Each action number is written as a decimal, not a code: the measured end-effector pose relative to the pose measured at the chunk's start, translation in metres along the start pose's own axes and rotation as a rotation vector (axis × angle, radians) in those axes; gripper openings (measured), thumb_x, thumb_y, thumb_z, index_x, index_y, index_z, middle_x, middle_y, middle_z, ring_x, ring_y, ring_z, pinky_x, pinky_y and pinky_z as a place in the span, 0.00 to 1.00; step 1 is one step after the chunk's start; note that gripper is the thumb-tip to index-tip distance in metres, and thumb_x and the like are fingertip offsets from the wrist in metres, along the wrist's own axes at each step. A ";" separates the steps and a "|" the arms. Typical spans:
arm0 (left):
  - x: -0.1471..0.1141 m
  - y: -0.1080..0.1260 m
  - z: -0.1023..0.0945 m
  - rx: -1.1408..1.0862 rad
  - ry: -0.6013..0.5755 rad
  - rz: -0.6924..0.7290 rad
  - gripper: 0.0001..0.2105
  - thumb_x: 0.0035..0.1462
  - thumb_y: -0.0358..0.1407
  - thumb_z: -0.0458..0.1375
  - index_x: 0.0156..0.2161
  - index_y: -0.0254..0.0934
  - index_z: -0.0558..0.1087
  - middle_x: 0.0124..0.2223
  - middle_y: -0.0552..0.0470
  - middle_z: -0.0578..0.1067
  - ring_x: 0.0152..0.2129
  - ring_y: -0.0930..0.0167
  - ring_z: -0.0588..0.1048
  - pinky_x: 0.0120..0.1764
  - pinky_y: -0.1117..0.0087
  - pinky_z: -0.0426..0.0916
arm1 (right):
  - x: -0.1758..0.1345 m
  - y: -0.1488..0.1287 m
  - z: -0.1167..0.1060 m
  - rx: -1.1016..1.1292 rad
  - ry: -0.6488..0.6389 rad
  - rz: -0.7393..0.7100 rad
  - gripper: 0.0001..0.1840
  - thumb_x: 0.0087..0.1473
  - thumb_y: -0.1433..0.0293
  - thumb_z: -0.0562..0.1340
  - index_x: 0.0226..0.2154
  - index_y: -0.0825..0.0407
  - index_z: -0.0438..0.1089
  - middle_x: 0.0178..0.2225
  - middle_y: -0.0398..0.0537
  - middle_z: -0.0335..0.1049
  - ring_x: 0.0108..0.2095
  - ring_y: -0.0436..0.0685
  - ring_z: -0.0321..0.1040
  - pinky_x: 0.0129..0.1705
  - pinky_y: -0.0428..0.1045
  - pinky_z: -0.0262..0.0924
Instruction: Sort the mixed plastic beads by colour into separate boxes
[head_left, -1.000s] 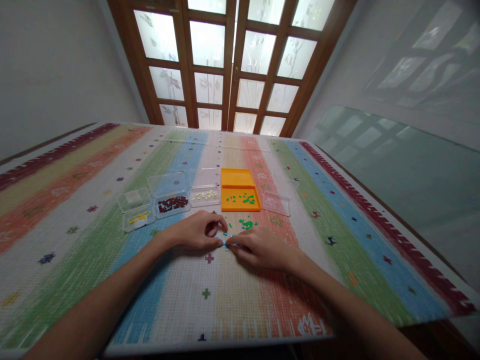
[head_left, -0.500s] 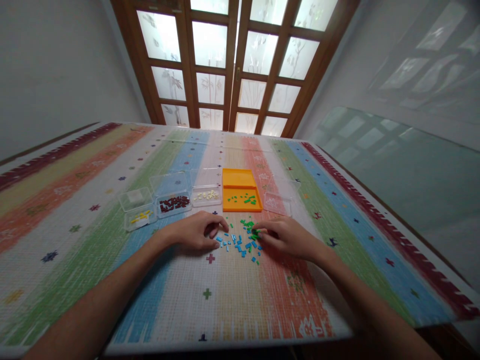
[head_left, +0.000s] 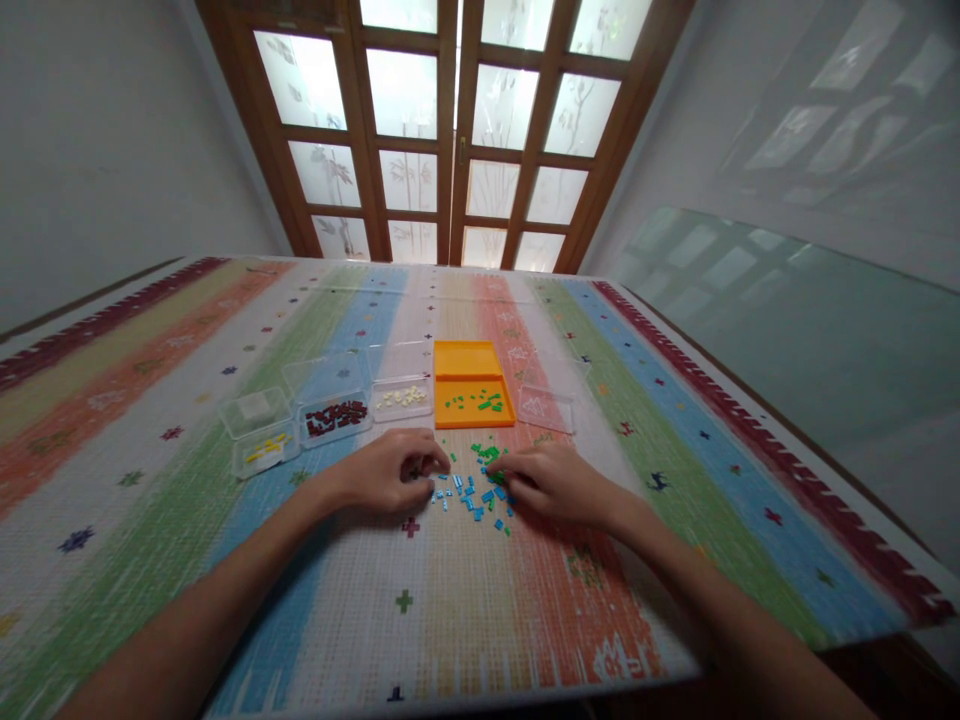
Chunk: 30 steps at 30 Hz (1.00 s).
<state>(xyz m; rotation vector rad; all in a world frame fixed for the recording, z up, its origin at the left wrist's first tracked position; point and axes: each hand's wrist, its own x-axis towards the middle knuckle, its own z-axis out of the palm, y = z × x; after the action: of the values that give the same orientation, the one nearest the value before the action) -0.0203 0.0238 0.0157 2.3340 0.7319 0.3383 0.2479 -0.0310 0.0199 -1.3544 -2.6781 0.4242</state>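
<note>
Small blue building bricks (head_left: 469, 492) lie loose on the striped tablecloth between my hands, with green bricks (head_left: 488, 453) scattered just beyond and among them. At the left edge of this pile rests my left hand (head_left: 388, 470), its fingers curved and the thumb apart from the index finger; nothing shows between them. My right hand (head_left: 559, 482) reaches in from the other side. Its index finger stretches onto the green and blue bricks, the other fingers folded loosely beneath. Behind the pile stands an open orange case (head_left: 474, 424) with several green bricks inside.
Left of the case are clear lidded boxes: one with cream bricks (head_left: 403, 398), one with dark red bricks (head_left: 336, 417), one with yellow bricks (head_left: 268, 450). A clear box (head_left: 547, 410) sits to its right. Wooden doors (head_left: 450, 150) stand beyond the table (head_left: 405, 640).
The view has shifted slightly, moving the scene left. My right index finger has straightened out over the green bricks. My left hand stays nearly in place, still beside the blue bricks.
</note>
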 end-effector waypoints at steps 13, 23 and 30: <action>0.008 0.021 0.033 0.219 0.185 0.194 0.19 0.60 0.46 0.58 0.52 0.39 0.75 0.43 0.45 0.70 0.40 0.64 0.69 0.45 0.59 0.68 | -0.001 0.002 0.002 0.032 0.023 -0.015 0.20 0.56 0.76 0.57 0.48 0.50 0.77 0.39 0.51 0.81 0.35 0.55 0.76 0.38 0.48 0.61; 0.012 0.025 0.037 0.298 0.150 0.223 0.21 0.59 0.49 0.57 0.50 0.37 0.75 0.41 0.45 0.70 0.37 0.63 0.67 0.45 0.59 0.67 | -0.003 0.003 0.000 0.030 0.040 -0.005 0.21 0.54 0.78 0.56 0.45 0.51 0.79 0.39 0.51 0.81 0.34 0.55 0.76 0.38 0.48 0.61; 0.020 0.026 0.040 0.396 0.188 0.255 0.18 0.60 0.49 0.56 0.45 0.36 0.74 0.42 0.44 0.71 0.38 0.63 0.68 0.43 0.60 0.66 | -0.004 0.005 -0.001 0.053 0.059 0.005 0.17 0.56 0.75 0.58 0.44 0.50 0.79 0.39 0.51 0.81 0.34 0.55 0.76 0.38 0.48 0.62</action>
<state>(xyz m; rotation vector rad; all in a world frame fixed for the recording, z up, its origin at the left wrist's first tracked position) 0.0231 -0.0014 0.0038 2.8095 0.6320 0.5760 0.2545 -0.0311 0.0189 -1.3375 -2.5985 0.4451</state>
